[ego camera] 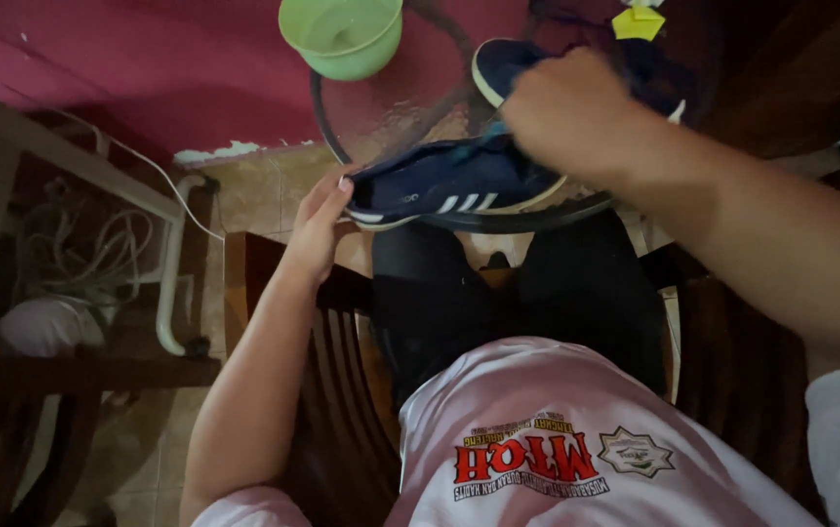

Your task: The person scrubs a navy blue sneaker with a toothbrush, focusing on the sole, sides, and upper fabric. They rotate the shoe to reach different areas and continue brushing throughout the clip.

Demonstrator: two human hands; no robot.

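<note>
Shoe: navy shoe (449, 185) with white stripes and pale sole lies on its side on the round glass bench (381, 107), at the near rim, toe toward 9 o'clock.
Left hand: left hand (318, 229) is open, fingertips touching the shoe's toe at the 9 o'clock end; nothing is clamped in it.
Right hand: right hand (566, 112) rests over the shoe's heel end at 3 o'clock, fingers curled down; cannot tell whether it grips the shoe.
Second shoe: another navy shoe (508, 68) lies just beyond, at 12 o'clock from the first, partly hidden by the right hand.
Bowl: green bowl (342, 34) stands on the bench at 11 o'clock.
Tag: yellow tag (638, 23) at 1 o'clock.
Seat: wooden chair (342, 381) under the person.
</note>
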